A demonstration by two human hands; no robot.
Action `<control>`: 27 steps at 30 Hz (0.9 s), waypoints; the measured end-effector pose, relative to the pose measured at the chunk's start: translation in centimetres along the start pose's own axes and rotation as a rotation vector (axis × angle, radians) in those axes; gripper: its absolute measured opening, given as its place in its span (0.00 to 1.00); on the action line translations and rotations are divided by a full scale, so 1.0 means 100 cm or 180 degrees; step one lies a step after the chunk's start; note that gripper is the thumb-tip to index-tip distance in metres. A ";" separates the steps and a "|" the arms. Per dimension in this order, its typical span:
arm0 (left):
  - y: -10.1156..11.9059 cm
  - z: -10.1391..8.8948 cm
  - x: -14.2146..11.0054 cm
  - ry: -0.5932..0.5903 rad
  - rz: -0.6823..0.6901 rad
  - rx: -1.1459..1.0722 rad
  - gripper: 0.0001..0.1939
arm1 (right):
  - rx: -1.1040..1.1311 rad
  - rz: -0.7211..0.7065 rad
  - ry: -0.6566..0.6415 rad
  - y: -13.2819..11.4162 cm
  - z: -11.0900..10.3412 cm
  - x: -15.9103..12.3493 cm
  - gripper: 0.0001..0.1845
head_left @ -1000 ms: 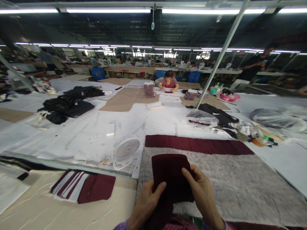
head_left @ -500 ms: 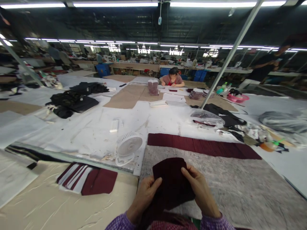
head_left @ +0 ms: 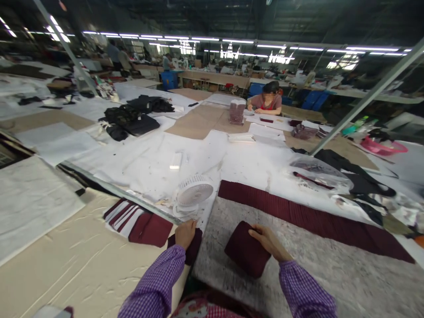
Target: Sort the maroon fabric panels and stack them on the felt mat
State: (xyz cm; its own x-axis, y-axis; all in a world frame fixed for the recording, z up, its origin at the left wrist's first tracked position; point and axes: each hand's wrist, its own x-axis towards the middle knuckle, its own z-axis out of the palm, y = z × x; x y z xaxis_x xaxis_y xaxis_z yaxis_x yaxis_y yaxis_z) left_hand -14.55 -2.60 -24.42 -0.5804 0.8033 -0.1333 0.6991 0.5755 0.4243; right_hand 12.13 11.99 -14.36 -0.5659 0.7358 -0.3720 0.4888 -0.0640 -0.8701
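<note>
My right hand (head_left: 269, 242) is closed on a folded stack of maroon fabric pieces (head_left: 245, 249) that rests on the grey felt pad (head_left: 331, 269). Off to the left, my left hand (head_left: 185, 233) grips one maroon fabric piece (head_left: 194, 247) over the pad's left edge, next to a pile of maroon and white pieces (head_left: 142, 221) on the cream cloth. Both sleeves are purple check. A long pleated maroon strip (head_left: 311, 221) lies across the pad beyond my hands.
A small white fan (head_left: 192, 194) lies just past my left hand. Black garments (head_left: 132, 121) are heaped at the far left, clear plastic bags (head_left: 318, 170) and dark cloth at the right. A co-worker (head_left: 267, 100) sits at the table's far end. A slanted metal pole (head_left: 364, 99) crosses on the right.
My hands have separated: the left moved left with one maroon piece, and the right set the stack down on the pad. The camera has swung to the left.
</note>
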 end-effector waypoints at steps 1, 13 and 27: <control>0.002 0.006 0.004 0.0058 0.0053 0.0104 0.15 | -0.0142 -0.0032 -0.0068 -0.002 0.002 0.014 0.15; -0.007 0.045 0.024 0.0341 0.0156 0.0658 0.13 | -0.1890 -0.0092 -0.0533 -0.017 0.031 0.168 0.11; -0.012 0.053 0.026 0.0348 0.0105 0.0521 0.12 | -0.2911 -0.0021 -0.0459 -0.009 0.051 0.200 0.12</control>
State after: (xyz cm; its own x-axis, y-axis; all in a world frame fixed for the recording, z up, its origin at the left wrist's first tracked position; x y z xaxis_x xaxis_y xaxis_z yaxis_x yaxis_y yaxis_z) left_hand -14.73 -0.37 -30.06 -0.5916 0.8060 -0.0199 0.7720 0.5734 0.2743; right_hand -2.99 23.35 -22.61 -0.6176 0.6393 -0.4581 0.7845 0.5421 -0.3012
